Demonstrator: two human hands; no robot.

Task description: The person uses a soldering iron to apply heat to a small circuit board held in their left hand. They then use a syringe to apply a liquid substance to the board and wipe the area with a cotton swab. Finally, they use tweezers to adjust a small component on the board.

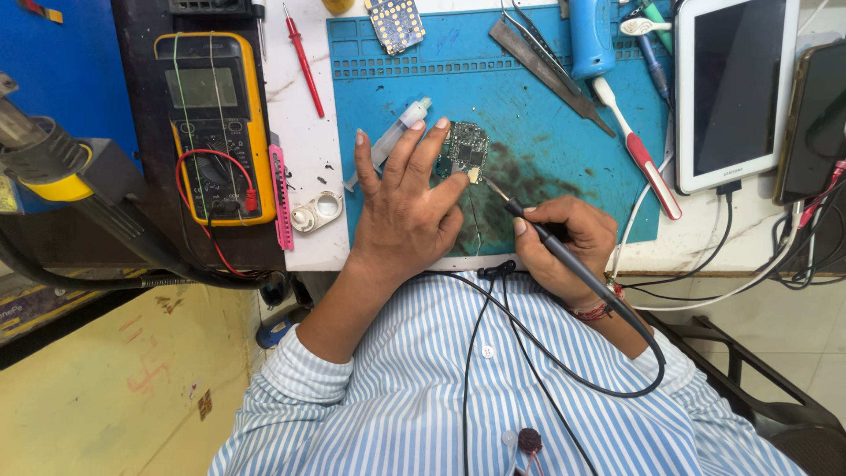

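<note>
The left hand (407,204) lies open, fingers pressing a small circuit board (467,148) onto the blue mat (564,150). The right hand (564,240) grips a black probe (529,220), tip at the board's edge.

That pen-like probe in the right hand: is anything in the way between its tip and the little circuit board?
Nothing visible. The probe tip already sits at the edge of the circuit board, which the left hand steadies from the other side on the blue mat.

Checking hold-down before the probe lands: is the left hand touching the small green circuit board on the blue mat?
Touching. The head view shows the left hand with fingers lying on the small green circuit board, overlapping its left edge with no gap.
</note>
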